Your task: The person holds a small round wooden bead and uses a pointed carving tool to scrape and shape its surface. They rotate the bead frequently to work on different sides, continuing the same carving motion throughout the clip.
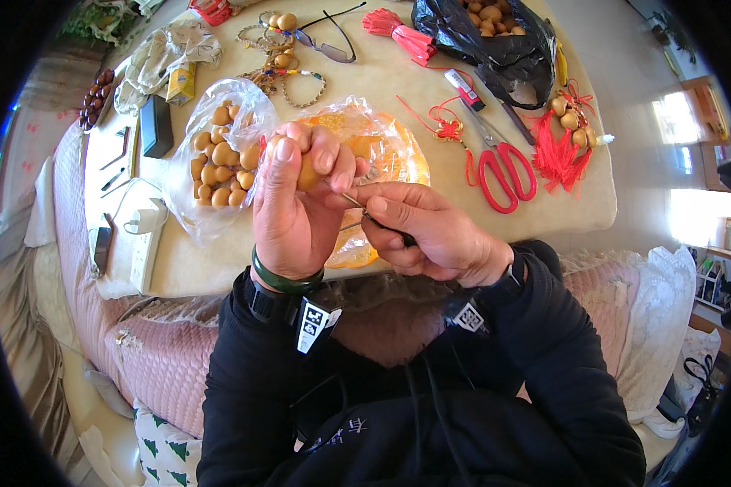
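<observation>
Near the middle of the frame, the left hand is raised over the counter, its fingers curled firmly around a small tan gourd that shows only in part between fingers and palm. Just to its right, the right hand has its grip closed on a thin metal tool with a dark handle, thumb and forefinger pinching it; the slender shaft points up and left toward the gourd, but whether it touches is too small to tell. Behind the left hand, at centre-left, a clear plastic bag holds many similar gourds. An orange plastic bag lies beneath and beyond both hands. Right of centre rest red-handled scissors, and at upper right a black plastic bag stands open with more gourds. Sunglasses lie at top centre.
</observation>
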A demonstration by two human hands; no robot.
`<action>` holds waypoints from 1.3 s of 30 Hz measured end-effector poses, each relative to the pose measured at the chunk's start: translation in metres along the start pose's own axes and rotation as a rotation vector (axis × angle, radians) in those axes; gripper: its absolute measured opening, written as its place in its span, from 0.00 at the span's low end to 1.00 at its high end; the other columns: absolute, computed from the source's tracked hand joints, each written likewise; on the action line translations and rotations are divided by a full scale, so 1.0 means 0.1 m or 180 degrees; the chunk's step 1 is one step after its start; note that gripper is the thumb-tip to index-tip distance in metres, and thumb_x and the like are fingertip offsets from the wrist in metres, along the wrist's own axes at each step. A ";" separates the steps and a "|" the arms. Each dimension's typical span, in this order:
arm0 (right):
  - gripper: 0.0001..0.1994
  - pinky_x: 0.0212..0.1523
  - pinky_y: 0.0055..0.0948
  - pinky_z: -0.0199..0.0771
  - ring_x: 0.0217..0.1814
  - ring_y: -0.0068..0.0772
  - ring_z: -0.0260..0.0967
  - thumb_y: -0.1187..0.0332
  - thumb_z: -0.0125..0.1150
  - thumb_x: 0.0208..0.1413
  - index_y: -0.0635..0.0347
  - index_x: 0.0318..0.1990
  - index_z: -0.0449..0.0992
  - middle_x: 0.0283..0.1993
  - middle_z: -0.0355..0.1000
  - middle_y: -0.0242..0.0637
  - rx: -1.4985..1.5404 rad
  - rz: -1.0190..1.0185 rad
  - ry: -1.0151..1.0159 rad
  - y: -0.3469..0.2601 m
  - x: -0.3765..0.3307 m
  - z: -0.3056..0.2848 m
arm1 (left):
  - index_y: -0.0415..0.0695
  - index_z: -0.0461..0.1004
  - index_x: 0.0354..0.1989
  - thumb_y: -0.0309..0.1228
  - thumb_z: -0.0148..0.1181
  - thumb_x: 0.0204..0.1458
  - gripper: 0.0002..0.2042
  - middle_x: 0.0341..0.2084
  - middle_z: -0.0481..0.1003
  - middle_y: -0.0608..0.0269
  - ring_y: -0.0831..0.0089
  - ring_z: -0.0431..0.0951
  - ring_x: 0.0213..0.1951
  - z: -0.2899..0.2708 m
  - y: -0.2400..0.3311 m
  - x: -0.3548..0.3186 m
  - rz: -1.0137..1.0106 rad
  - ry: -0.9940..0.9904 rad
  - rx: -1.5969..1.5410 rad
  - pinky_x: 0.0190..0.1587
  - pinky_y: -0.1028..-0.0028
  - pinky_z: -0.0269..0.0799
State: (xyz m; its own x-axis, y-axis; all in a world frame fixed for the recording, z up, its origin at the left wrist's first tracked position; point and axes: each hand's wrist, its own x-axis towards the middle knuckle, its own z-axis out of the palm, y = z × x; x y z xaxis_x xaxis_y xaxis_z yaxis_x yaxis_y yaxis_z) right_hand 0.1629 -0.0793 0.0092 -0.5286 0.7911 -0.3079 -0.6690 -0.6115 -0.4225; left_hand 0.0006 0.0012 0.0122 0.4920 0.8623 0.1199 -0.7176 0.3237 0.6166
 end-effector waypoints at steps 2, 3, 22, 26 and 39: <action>0.17 0.24 0.15 0.60 0.24 0.13 0.56 0.64 0.50 0.71 0.56 0.63 0.71 0.27 0.62 0.25 -0.0304 -0.0158 -0.0008 -0.03 0.01 0.00 | 0.47 0.66 0.43 0.37 0.44 0.70 0.08 0.35 0.66 0.67 0.72 0.68 0.37 -0.02 -0.01 0.01 -0.0062 0.0123 -0.0090 0.52 0.63 0.66; 0.17 0.25 0.15 0.61 0.25 0.13 0.56 0.63 0.50 0.71 0.56 0.63 0.71 0.28 0.62 0.25 -0.0457 -0.0263 0.0062 -0.04 0.03 -0.01 | 0.47 0.67 0.43 0.37 0.45 0.70 0.08 0.36 0.67 0.66 0.71 0.69 0.38 -0.03 -0.02 0.02 0.0018 0.0363 0.0057 0.52 0.63 0.67; 0.13 0.29 0.25 0.73 0.30 0.23 0.71 0.68 0.56 0.68 0.62 0.55 0.77 0.31 0.71 0.28 -0.3004 -0.1899 0.0958 0.14 0.17 -0.09 | 0.48 0.66 0.43 0.37 0.46 0.70 0.07 0.37 0.68 0.65 0.70 0.69 0.40 0.01 -0.14 -0.02 0.0285 0.0712 0.0173 0.50 0.65 0.67; 0.14 0.29 0.25 0.72 0.30 0.22 0.71 0.68 0.56 0.68 0.63 0.57 0.76 0.30 0.72 0.29 -0.4070 -0.3036 0.0929 0.15 0.18 -0.10 | 0.48 0.65 0.44 0.37 0.44 0.70 0.07 0.36 0.66 0.65 0.70 0.67 0.38 -0.01 -0.09 -0.01 0.0184 0.0316 0.0111 0.50 0.63 0.67; 0.15 0.24 0.17 0.62 0.23 0.15 0.60 0.64 0.54 0.70 0.58 0.58 0.77 0.27 0.67 0.25 -0.1542 -0.1352 0.0362 0.05 0.08 -0.10 | 0.48 0.65 0.42 0.37 0.43 0.70 0.07 0.36 0.66 0.65 0.70 0.67 0.40 0.02 -0.04 0.00 0.0200 0.0052 0.0251 0.52 0.63 0.65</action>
State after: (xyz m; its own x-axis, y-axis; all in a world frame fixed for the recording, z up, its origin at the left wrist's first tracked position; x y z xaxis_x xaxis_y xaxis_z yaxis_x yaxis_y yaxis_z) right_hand 0.1605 -0.0759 -0.0038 -0.1938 0.9752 -0.1066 -0.4823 -0.1893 -0.8553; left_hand 0.0046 -0.0006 0.0109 0.4386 0.8864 0.1482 -0.7055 0.2375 0.6677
